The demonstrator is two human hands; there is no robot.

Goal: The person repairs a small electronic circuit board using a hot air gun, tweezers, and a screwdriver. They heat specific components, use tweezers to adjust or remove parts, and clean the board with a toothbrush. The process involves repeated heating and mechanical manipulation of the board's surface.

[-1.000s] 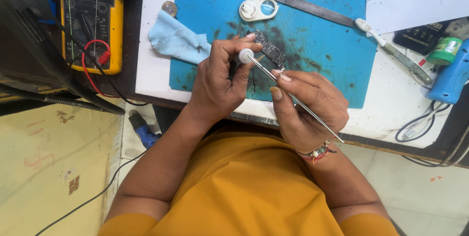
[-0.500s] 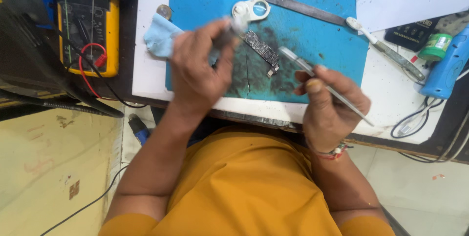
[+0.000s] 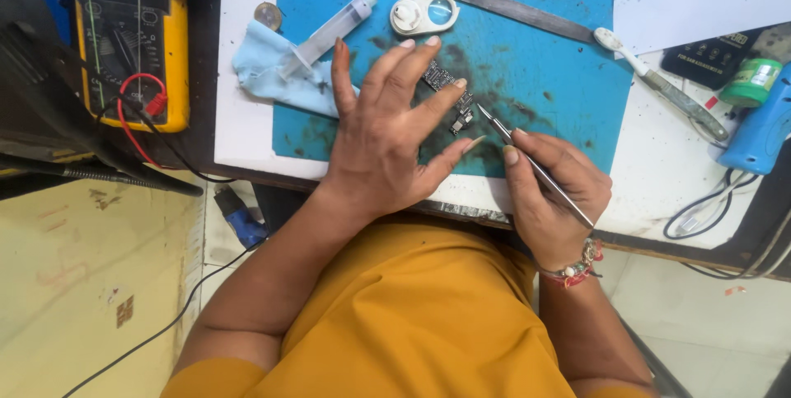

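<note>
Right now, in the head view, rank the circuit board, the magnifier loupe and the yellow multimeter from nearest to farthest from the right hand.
1. circuit board: just left of the right hand, at the tweezers tip.
2. magnifier loupe: farther up the blue mat.
3. yellow multimeter: far left, off the mat.

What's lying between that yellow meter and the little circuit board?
In the head view, between the meter and the board lie a light blue cloth, a clear syringe and the spread left hand.
</note>
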